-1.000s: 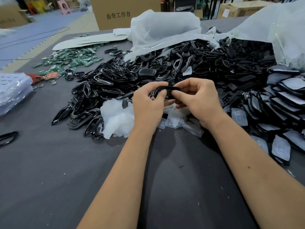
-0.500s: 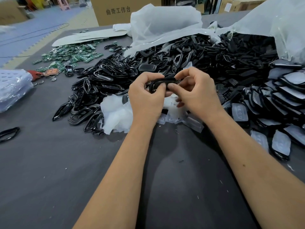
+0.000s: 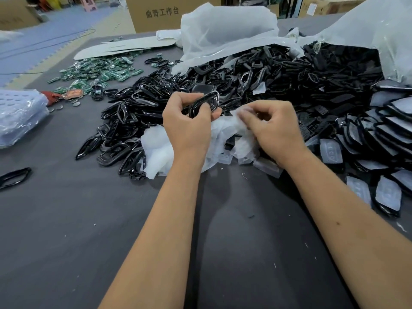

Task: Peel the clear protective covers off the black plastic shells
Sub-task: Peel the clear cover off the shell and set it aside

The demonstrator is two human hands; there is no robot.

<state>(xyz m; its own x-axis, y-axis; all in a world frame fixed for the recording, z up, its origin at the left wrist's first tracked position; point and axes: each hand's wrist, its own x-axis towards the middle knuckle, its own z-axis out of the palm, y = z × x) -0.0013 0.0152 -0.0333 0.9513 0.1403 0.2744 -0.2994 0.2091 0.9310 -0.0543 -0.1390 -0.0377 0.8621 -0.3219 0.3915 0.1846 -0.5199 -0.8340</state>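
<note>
Left hand grip: your left hand (image 3: 188, 128) is clamped round one black shell (image 3: 204, 103), held just above the heap at 12 o'clock from your wrists.
Right hand grip: your right hand (image 3: 274, 128) pinches a clear cover (image 3: 239, 112) at the fingertips, at 3 o'clock from the shell and seemingly just free of it; whether a corner is attached I cannot tell.
Cover risk: the film looks limp and clingy, so it may stick to your fingers and fail to drop onto the discarded covers (image 3: 160, 150) below, at 6 o'clock from the shell.
Mixing risk: peeled black frames (image 3: 124, 130) lie at 9 o'clock and covered shells (image 3: 388, 192) at 4 o'clock; drop the shell on the wrong side and you may handle it twice.
Scratch risk: tossing the glossy shell hard into the pile could mark it.
Writing: the cardboard box (image 3: 153, 12) at 11 o'clock reads 曲奇工作台.
Other labels: none readable on the green circuit boards (image 3: 100, 72).
</note>
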